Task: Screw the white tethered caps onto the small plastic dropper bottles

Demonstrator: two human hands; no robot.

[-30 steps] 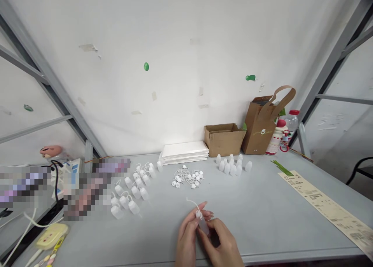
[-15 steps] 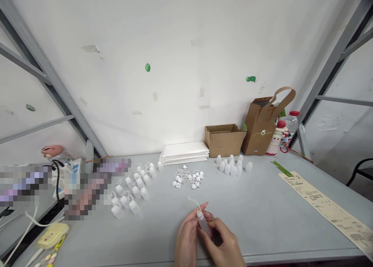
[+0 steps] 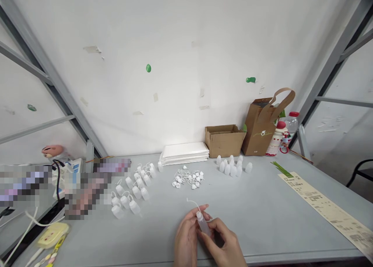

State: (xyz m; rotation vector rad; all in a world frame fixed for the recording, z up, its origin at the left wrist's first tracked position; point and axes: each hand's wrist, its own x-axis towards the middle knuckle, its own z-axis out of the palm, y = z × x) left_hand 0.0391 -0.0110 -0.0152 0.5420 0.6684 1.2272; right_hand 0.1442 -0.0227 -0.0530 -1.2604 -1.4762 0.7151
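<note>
Between my two hands, near the table's front edge, is a small translucent plastic squeeze bottle point(image 3: 203, 222), tilted with its neck toward the upper left. A thin white cap strap point(image 3: 193, 201) curves up from the neck, its end free in the air. My left hand point(image 3: 188, 232) is curled round the bottle's left side, fingers behind the neck. With thumb and fingers, my right hand point(image 3: 223, 241) pinches the lower body, whose base is hidden. Beyond them lies a pile of white caps with straps point(image 3: 189, 178). Bottles with straps point(image 3: 134, 206) stand to the left, and plain bottles point(image 3: 233, 170) at the back right.
White padded envelopes point(image 3: 185, 152) are stacked against the wall beside an open cardboard box point(image 3: 225, 142). A brown paper bag point(image 3: 258, 133) and drink bottles point(image 3: 275, 140) stand at the right. A printed label strip point(image 3: 320, 205) runs along the right side; a yellow case point(image 3: 53, 235) lies front left.
The bottle has shifted slightly within my hands, and the strap's free end has swung a little left and down. Both hands stay in nearly the same place.
</note>
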